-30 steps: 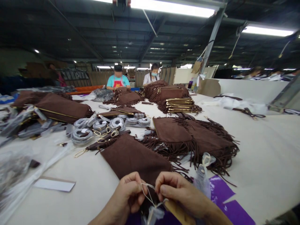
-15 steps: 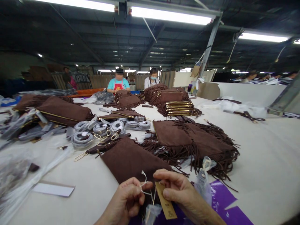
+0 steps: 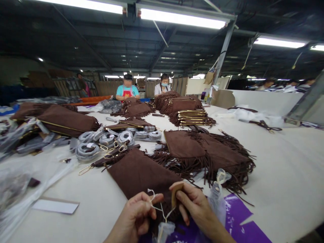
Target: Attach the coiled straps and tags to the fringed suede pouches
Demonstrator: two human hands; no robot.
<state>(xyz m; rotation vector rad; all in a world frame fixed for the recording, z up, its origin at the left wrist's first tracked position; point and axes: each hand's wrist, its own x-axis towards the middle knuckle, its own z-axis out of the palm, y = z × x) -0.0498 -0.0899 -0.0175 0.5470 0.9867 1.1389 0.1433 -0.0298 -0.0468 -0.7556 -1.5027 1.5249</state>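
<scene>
Hands at the bottom edge, both busy with a hang tag, right over the near end of the brown suede bag point(image 3: 141, 173) that lies flat in front of the person. Left hand point(image 3: 135, 216) has thumb and forefinger pinched shut on a thin white string point(image 3: 158, 207), loop end sticking up above the fingertips. Right hand point(image 3: 194, 206) is closed on a small tan paper tag point(image 3: 174, 199), held upright on edge between thumb and fingers, and the string runs from that tag across to the left hand. Little clear plastic packet point(image 3: 164, 229) hangs just below the string, between the two hands.

Going from that bag: just to its right sits a pile of fringed brown bags point(image 3: 210, 152), fringe spilling toward the near side. Purple sheet point(image 3: 238, 216) lies right of the bag's near end, under the right wrist. Behind the bag, a bunch of grey rolled straps point(image 3: 106, 140) with gold clips. Left of it, a white card point(image 3: 54, 206) flat on the table point(image 3: 286, 168). Far behind it, two people sit at the table's other end.
</scene>
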